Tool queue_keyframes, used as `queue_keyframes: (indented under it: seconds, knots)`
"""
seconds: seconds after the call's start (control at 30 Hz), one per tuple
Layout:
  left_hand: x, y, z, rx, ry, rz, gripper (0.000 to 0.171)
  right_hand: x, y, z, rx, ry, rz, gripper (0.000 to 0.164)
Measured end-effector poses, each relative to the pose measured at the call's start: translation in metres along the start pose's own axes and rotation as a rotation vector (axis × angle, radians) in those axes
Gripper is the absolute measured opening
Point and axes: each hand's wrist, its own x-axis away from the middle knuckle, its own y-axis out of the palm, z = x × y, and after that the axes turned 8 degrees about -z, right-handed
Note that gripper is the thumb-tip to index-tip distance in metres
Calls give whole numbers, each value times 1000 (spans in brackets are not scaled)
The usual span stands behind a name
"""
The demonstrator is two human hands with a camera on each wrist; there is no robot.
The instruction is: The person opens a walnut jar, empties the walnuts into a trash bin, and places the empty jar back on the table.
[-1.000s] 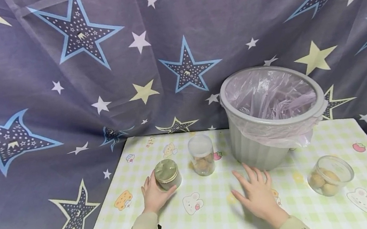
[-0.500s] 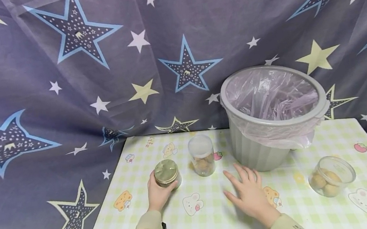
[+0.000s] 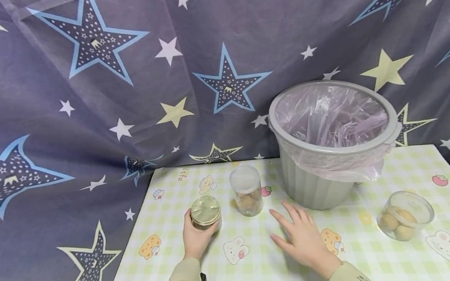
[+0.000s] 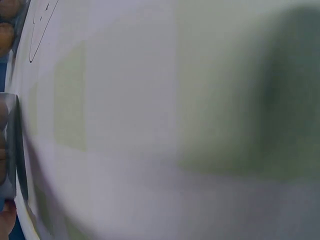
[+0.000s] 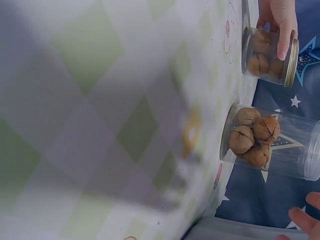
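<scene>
My left hand point(image 3: 197, 239) grips a clear jar with a gold lid point(image 3: 206, 211), thumb on its near side. Brown walnut-like balls show inside the gold-lidded jar point(image 5: 262, 57) in the right wrist view. Just right of it stands a taller clear jar point(image 3: 247, 192), with several walnuts point(image 5: 255, 135) at its bottom. My right hand point(image 3: 304, 241) hovers palm down over the table with fingers spread, holding nothing, in front of the bin. Only part of a jar point(image 4: 9, 145) and some fingers point(image 4: 6, 220) show at the left wrist view's edge.
A grey bin point(image 3: 316, 185) lined with a pinkish plastic bag stands at the back right. Farther right, a low clear tub point(image 3: 420, 212) holds several round tan things. The checked tablecloth point(image 3: 264, 273) meets a star-patterned curtain point(image 3: 223, 126) behind.
My left hand has closed more firmly round the gold-lidded jar, whose lid is now slightly tilted and shifted right. My right hand has drifted left.
</scene>
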Motion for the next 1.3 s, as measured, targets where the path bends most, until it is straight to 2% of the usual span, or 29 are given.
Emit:
queue_keyframes:
  seconds: [0.23,0.43,0.6,0.9,1.07,1.3]
  knots:
    - [4,2,1,40,8,-33,84,1,-1,1,-11,3,6,57]
    - [11,3,14,51,8,-61,84,2,-4,0,-42,0,34,55]
    - [18,5,28,30,55,-81,87,2,-11,-3,-97,22,38,55]
    - [35,5,43,-52,145,-125,90,1,-22,-8,-116,6,57,56]
    - [42,6,50,-60,203,-144,89,3,-26,-10,-132,-16,68,56]
    - [53,13,65,-56,242,-177,88,4,-34,-13,-158,-39,52,59]
